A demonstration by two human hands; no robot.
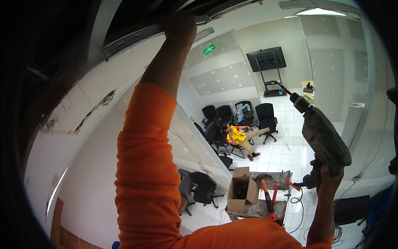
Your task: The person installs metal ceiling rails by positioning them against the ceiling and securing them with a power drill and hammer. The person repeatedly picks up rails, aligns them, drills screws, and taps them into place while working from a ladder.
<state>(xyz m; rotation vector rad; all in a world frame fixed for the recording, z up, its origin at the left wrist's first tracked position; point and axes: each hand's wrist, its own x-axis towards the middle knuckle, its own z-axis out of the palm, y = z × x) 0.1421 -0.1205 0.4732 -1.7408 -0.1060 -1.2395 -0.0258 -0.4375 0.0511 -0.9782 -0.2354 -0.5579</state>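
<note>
Gripping a drill (326, 139) aloft on the right!

Reaching overhead with the left hand (180, 31), up at the metal rail (132, 44) — too dark there to tell fingers spread from fingers pressed together. Holding the drill in midair with the right hand (329, 180), fingers wrapped round its handle, bit angled up and leftward — with an open cardboard box (236, 204) and red-handled tool (268, 200) on the platform (271, 179) below.

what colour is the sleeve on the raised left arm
The long fabric sleeve is orange, clearest in the head view.
</note>
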